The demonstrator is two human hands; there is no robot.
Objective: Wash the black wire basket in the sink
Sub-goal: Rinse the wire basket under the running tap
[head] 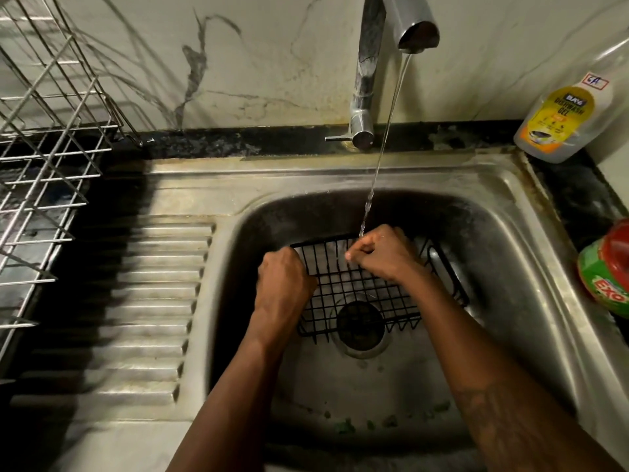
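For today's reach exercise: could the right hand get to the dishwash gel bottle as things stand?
Probably yes. The bottle stands at the back right with nothing between it and the right hand, though that hand grips the basket and must let go first.

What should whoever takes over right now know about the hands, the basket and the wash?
Left hand grips the black wire basket's left edge.
Right hand curls onto its mesh near the far rim, where the water stream lands.
Basket lies in the sink, over the drain. Tap is running.
Done: basket wetted. No foam visible; dishwash gel bottle stands on the counter, back right.
Left: probably scrub, rinse all sides, shut the tap.
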